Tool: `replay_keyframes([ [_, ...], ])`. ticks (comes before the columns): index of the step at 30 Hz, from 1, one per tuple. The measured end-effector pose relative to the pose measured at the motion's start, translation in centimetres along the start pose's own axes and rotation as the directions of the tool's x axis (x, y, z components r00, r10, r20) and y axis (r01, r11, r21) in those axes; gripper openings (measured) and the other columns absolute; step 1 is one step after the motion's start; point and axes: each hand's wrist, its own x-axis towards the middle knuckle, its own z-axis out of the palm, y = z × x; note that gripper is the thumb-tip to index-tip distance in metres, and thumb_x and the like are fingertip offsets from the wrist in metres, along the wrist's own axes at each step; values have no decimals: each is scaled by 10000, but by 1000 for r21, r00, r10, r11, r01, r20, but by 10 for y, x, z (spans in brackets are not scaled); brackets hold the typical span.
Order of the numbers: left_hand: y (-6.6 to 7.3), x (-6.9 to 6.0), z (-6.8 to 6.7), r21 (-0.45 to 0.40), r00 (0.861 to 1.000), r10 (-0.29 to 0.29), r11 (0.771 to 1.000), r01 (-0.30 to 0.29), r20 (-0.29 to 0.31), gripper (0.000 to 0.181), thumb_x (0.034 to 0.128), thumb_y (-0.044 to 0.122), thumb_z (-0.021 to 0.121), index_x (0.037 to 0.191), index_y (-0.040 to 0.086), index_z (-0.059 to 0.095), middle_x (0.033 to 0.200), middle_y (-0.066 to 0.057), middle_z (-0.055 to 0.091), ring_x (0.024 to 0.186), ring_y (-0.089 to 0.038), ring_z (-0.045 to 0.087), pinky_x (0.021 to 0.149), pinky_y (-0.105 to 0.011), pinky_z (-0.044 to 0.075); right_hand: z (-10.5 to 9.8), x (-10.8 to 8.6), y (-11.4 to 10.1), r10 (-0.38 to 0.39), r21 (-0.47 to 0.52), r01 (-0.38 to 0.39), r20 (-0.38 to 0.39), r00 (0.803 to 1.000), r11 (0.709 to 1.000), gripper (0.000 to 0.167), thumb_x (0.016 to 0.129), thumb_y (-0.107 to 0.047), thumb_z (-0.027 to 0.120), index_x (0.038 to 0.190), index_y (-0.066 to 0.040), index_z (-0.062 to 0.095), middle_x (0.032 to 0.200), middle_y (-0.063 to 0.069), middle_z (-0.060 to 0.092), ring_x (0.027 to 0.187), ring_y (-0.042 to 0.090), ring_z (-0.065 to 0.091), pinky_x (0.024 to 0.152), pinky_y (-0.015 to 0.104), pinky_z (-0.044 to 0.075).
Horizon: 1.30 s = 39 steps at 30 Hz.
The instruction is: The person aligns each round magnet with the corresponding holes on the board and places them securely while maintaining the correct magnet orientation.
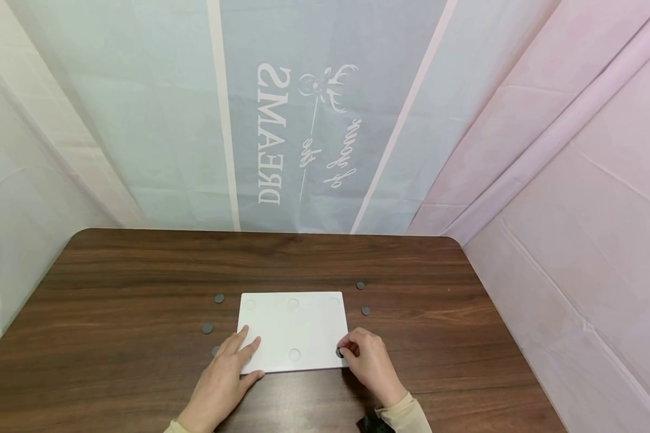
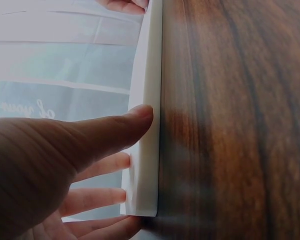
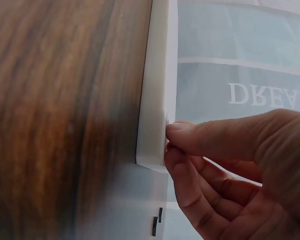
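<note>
A white rectangular board (image 1: 292,328) with shallow round recesses lies on the brown wooden table (image 1: 281,261). My left hand (image 1: 222,376) rests on its near left corner, fingers spread; in the left wrist view the thumb (image 2: 135,117) touches the board's near edge. At the near right corner my right hand (image 1: 371,361) pinches a small dark disc (image 1: 339,352) between thumb and fingertips. That disc is at the board's surface; the fingers cover most of it, and whether it sits in a recess cannot be seen. In the right wrist view the fingers hide the disc.
Left of the board lie dark discs (image 1: 207,328), one partly hidden by my left hand. Two more discs (image 1: 360,285) lie to its right. A black object (image 1: 375,423) is by the right sleeve. Printed curtains (image 1: 314,120) hang behind the table and at both sides.
</note>
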Motion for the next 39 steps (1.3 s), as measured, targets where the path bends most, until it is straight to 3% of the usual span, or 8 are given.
replay_keyframes([
  [9, -1, 0, 0, 5, 1000, -5, 1000, 5, 1, 534, 754, 227, 813, 1230, 47, 650, 1414, -210, 482, 1244, -443, 486, 888, -564, 500, -1, 1, 4, 48, -17, -49, -72, 996, 999, 130, 763, 15, 754, 775, -101, 697, 718, -45, 579, 605, -11, 505, 539, 158, 459],
  [21, -2, 2, 3, -2, 1000, 8, 1000, -8, -22, 544, 739, 236, 823, 1222, 50, 656, 1403, -201, 497, 1234, -432, 499, 874, -562, 506, -2, 7, 13, 83, -95, -93, -105, 991, 991, 161, 793, 0, 727, 919, -100, 711, 923, 9, 603, 722, 90, 606, 614, 201, 516],
  [26, -1, 1, 1, -12, 1000, -11, 1000, 11, 2, 548, 749, 245, 816, 1234, 52, 648, 1419, -191, 483, 1251, -427, 485, 894, -565, 496, -7, 9, 16, 78, -129, -92, -111, 991, 987, 177, 813, -6, 714, 966, -93, 704, 980, 36, 614, 765, 143, 640, 635, 248, 529],
  [31, -1, 1, 3, -12, 1000, 2, 1000, -2, -15, 542, 745, 244, 820, 1223, 49, 654, 1408, -195, 493, 1240, -428, 496, 898, -564, 496, -11, 9, 21, 50, -179, -75, -140, 989, 981, 188, 799, 17, 713, 967, -67, 704, 967, 58, 622, 756, 159, 614, 631, 299, 513],
  [35, -1, 1, 2, -8, 1000, 3, 1000, -3, -15, 547, 744, 243, 819, 1225, 45, 652, 1405, -197, 495, 1241, -425, 495, 895, -559, 498, -12, 11, 25, 9, -218, -38, -132, 991, 975, 236, 787, 46, 713, 1015, -12, 692, 1013, 119, 630, 884, 264, 639, 725, 390, 550],
  [39, -2, 1, 1, -2, 1000, 8, 1000, -8, -17, 551, 741, 245, 821, 1224, 43, 652, 1405, -199, 495, 1242, -423, 495, 891, -559, 500, -13, 12, 29, -13, -252, -8, -84, 996, 968, 344, 789, 19, 732, 1123, 35, 654, 1175, 208, 609, 1065, 372, 603, 855, 477, 529],
])
